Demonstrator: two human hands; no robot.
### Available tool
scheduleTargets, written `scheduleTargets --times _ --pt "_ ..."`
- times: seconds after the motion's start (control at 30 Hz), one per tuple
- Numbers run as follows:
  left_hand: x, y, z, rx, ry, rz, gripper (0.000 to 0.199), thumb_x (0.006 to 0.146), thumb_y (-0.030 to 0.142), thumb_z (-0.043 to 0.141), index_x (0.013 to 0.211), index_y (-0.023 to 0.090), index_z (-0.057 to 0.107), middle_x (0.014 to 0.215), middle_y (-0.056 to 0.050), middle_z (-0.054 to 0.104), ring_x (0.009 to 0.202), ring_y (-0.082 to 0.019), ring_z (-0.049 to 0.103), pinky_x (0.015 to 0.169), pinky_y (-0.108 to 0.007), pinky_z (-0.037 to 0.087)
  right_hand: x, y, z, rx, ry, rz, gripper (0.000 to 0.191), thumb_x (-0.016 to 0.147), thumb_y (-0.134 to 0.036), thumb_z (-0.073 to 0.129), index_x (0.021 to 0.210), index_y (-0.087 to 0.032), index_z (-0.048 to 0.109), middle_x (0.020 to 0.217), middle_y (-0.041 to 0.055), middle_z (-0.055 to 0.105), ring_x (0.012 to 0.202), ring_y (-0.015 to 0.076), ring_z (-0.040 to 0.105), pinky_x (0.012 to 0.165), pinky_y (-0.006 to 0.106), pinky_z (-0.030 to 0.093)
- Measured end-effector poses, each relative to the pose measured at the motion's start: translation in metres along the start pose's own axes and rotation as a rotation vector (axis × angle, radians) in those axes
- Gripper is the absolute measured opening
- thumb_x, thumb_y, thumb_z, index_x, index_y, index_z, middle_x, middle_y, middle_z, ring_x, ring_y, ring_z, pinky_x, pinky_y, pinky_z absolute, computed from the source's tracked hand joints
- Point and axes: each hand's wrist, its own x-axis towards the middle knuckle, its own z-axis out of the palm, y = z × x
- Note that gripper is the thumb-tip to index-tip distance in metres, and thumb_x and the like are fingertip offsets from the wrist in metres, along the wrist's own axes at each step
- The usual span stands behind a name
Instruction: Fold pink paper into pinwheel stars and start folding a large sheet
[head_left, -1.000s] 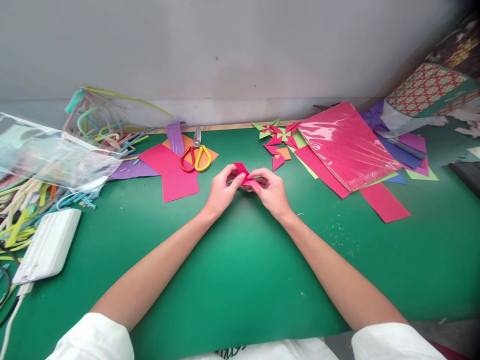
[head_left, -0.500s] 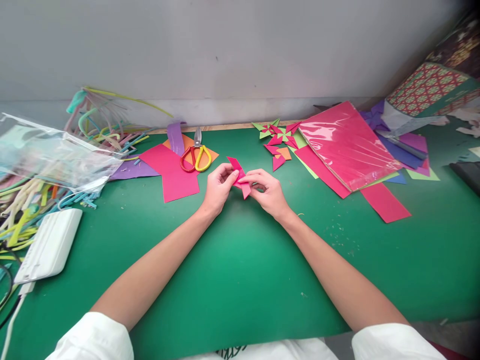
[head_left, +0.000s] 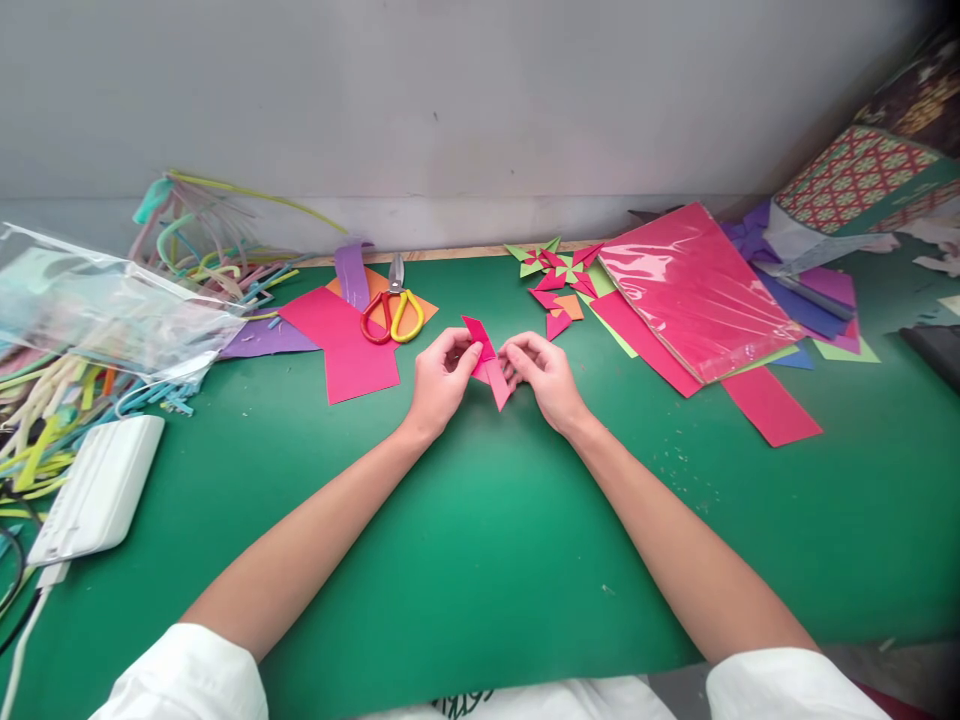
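A folded strip of pink-red paper [head_left: 484, 345] is pinched in my left hand [head_left: 441, 380], the thumb lying on top of it. Its upper end points away from me, and its lower pointed flap slants down to the right. My right hand [head_left: 546, 380] is at the flap's right edge with fingers loosely bent and apart; whether its fingertips touch the paper is hard to tell. Scissors [head_left: 394, 305] with one red and one yellow handle lie behind my left hand, partly on red paper [head_left: 352, 355] and orange paper.
Several folded red, green and orange paper pieces [head_left: 559, 275] lie beyond my right hand. A clear-wrapped pack of red paper [head_left: 697, 290] rests at the right over loose sheets. Colourful pipe cleaners [head_left: 45, 420], a plastic bag [head_left: 112, 310] and a white power bank [head_left: 101, 490] with cable occupy the left.
My right hand has let go of the paper's front and drawn slightly right. The flap now shows more fully, reaching lower right. My left hand keeps its pinch.
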Motion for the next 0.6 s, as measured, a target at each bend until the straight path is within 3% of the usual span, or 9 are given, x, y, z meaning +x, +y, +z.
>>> scheduleTargets --times 0.17,0.6 --pt "-0.0055 0.009 0.0008 0.115 -0.078 0.07 0.016 0.098 0.033 0.064 0.104 0.02 0.071 0.095 -0.003 0.074 0.085 -0.017 0.069 0.079 -0.029 0.057 -0.0015 0.0021 0.0027 -0.217 -0.031 -0.044 0.023 0.089 -0.044 0.075 0.09 -0.022 0.07 0.084 0.0022 0.071 0.078 0.0187 0.066 0.065 0.029 0.053" --pt "-0.0072 0.0093 0.0019 0.26 -0.086 0.132 0.015 0.099 0.028 0.061 0.105 0.02 0.072 0.097 -0.005 0.075 0.086 -0.019 0.07 0.081 -0.032 0.056 -0.0019 0.004 0.0035 -0.219 -0.01 -0.024 0.014 0.086 -0.034 0.073 0.087 -0.021 0.072 0.08 0.0033 0.073 0.074 0.0194 0.068 0.068 0.032 0.056"
